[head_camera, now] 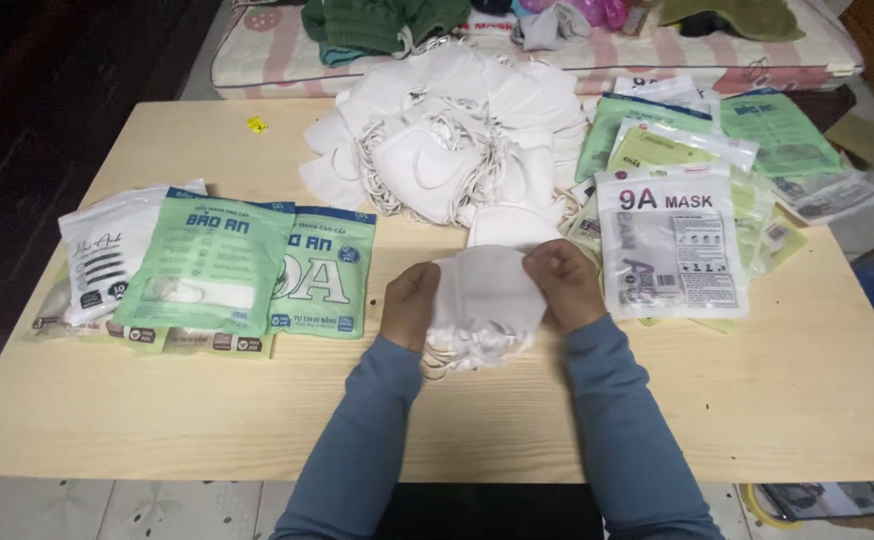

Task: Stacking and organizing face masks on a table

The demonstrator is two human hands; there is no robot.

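1. L hand (409,303) & R hand (564,283): we see both closed on a small stack of white face masks (484,300), one hand pinching each side edge, fingers curled round the front. The stack is held just above the table (657,400), near its front-middle, w/ ear loops hanging out below.
2. Loose pile of white masks (447,140): a big heap at the table's far middle, loops tangled, unpacked. One more flat white mask (512,225) lies just behind the held stack.
3. Green pouches, left (212,270): two green packets overlapping, w/ a white pouch (107,250) beside them at far left; the nearer green one looks filled, seen through its window.
4. Pouches, right (672,240): a clear-fronted white packet on top of several green and yellowish ones, fanned toward the far right corner; these look flat, prob. empty, though we can't tell for sure.
5. Progress, as we judge it: a few packets appear filled at left, one stack is in hand, and most masks are not yet bagged, so the bulk of the work is left.
6. Background: a padded mat (657,60) w/ clothing beyond the table.
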